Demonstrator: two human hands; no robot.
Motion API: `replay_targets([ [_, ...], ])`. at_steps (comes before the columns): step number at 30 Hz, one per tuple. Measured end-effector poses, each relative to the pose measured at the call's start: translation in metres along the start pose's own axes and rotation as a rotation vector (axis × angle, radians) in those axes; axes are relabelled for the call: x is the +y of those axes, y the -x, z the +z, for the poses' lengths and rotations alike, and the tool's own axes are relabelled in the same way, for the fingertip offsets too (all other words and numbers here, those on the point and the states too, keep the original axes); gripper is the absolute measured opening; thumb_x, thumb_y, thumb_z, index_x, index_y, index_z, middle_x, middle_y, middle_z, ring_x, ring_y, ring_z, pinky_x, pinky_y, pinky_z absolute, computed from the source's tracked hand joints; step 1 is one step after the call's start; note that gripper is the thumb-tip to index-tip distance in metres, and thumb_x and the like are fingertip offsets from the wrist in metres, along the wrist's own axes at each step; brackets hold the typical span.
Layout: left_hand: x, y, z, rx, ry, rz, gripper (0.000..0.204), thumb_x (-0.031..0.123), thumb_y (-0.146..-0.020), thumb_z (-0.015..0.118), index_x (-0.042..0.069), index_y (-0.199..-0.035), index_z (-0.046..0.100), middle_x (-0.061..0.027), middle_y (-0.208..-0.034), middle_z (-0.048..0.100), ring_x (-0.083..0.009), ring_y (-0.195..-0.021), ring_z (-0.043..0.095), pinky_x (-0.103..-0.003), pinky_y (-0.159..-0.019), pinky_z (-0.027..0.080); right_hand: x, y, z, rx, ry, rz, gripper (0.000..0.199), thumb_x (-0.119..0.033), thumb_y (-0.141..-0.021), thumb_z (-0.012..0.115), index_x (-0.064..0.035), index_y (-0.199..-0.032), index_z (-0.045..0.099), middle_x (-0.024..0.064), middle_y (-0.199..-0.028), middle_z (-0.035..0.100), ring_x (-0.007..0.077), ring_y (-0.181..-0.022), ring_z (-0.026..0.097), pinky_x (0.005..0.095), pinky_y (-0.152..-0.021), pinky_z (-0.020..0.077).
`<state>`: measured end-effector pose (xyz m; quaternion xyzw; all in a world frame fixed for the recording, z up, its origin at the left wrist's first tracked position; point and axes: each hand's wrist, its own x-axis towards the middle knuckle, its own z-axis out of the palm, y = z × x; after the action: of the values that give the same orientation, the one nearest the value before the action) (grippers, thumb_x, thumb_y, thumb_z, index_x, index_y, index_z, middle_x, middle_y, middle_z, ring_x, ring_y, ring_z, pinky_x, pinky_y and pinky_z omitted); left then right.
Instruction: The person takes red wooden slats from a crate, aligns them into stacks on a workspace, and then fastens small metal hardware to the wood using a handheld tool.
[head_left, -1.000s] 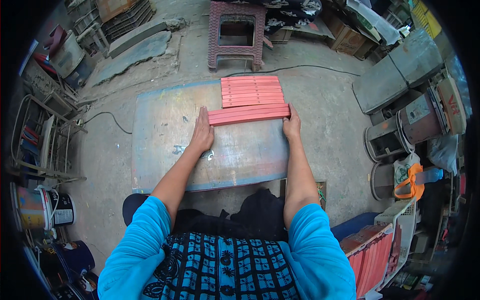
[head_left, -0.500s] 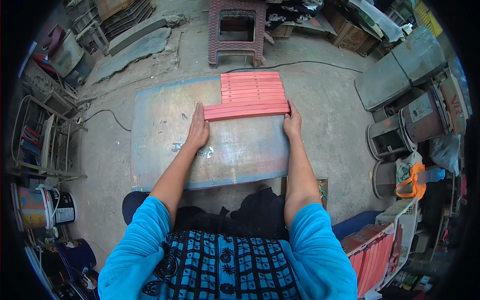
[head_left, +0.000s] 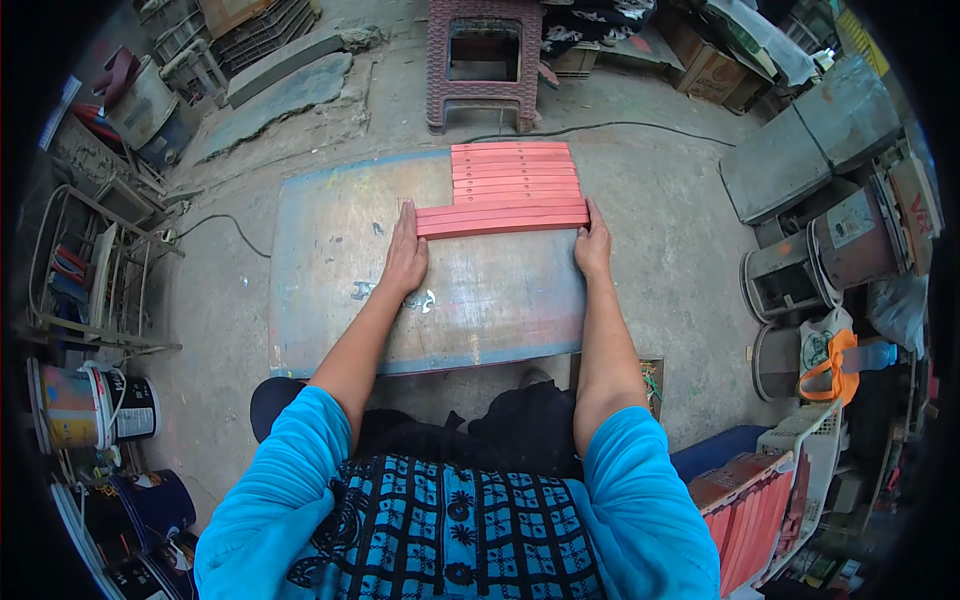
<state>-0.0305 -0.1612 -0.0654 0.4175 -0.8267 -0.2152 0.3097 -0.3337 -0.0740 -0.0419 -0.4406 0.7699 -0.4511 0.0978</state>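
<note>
At far left stands one metal rack [head_left: 90, 320], and below it two buckets side by side, a multicoloured bucket [head_left: 70, 400] and a dark bucket [head_left: 140, 408] with a white label. Further in, one low bench [head_left: 330, 230] rests in front of the person, its top scuffed and edged in blue. Silver metal [head_left: 428, 301] shows on both sides of the left forearm; whether it is one piece or two cannot be told. The left hand [head_left: 405, 255] is flat, fingers extended close together, set against the left ends of a front row of red bars [head_left: 505, 217], about three of them, lying across the bench. Just behind, touching or nearly so, is a rear group of red bars [head_left: 516, 172], roughly seven, marked with round holes; its left edge stops short of the front row's. One woven-pattern stool [head_left: 485, 95] stands beyond the bench. The right hand [head_left: 593, 245] is against the front row's right ends, fingers straight and together, thumb at the near corner. Farther right come red slats [head_left: 745, 525] too overlapped to count, one pale crate [head_left: 822, 450] next to them, one orange-handled bag [head_left: 832, 370] and one blue bottle [head_left: 875, 356].
</note>
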Motion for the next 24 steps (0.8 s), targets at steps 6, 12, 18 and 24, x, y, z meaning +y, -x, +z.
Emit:
replay_targets([
  [6, -0.001, 0.000, -0.002, 0.023, 0.058, -0.016, 0.066, 0.005, -0.080, 0.043, -0.004, -0.136, 0.010, -0.0255, -0.140, 0.016, -0.0357, -0.131, 0.017, -0.038, -0.108, 0.017, 0.009, -0.002, 0.003, 0.009, -0.007, -0.044, 0.061, 0.014, -0.069, 0.038, -0.0013, -0.129, 0.038, 0.0207, -0.122, 0.048, 0.0312, -0.115, 0.046, 0.0348, -0.097, 0.0360],
  [12, 0.006, -0.006, -0.014, -0.009, 0.196, -0.179, 0.075, 0.010, -0.076, 0.051, -0.003, -0.137, 0.009, -0.0253, -0.140, 0.020, -0.0347, -0.129, 0.024, -0.035, -0.106, 0.021, 0.035, -0.004, 0.012, 0.099, -0.189, -0.022, 0.067, 0.015, -0.066, 0.036, -0.0007, -0.131, 0.034, 0.0228, -0.124, 0.046, 0.0302, -0.116, 0.045, 0.0341, -0.098, 0.0347],
  [18, 0.014, 0.034, -0.045, 0.029, 0.129, -0.136, 0.075, 0.010, -0.077, 0.051, 0.000, -0.138, 0.010, -0.0233, -0.142, 0.014, -0.0338, -0.132, 0.014, -0.038, -0.108, 0.014, 0.022, 0.017, -0.012, 0.179, -0.073, 0.028, 0.070, 0.014, -0.064, 0.036, -0.0002, -0.132, 0.031, 0.0236, -0.125, 0.045, 0.0319, -0.117, 0.044, 0.0356, -0.097, 0.0343],
  [24, 0.062, 0.108, -0.064, -0.367, -0.196, 0.008, 0.064, 0.020, -0.082, 0.046, 0.015, -0.139, 0.019, -0.0186, -0.143, 0.014, -0.0344, -0.133, 0.014, -0.056, -0.104, 0.008, 0.006, 0.026, -0.055, 0.408, -0.084, -0.003, 0.066, 0.013, -0.065, 0.039, 0.0009, -0.130, 0.035, 0.0227, -0.123, 0.047, 0.0311, -0.112, 0.049, 0.0355, -0.094, 0.0378],
])
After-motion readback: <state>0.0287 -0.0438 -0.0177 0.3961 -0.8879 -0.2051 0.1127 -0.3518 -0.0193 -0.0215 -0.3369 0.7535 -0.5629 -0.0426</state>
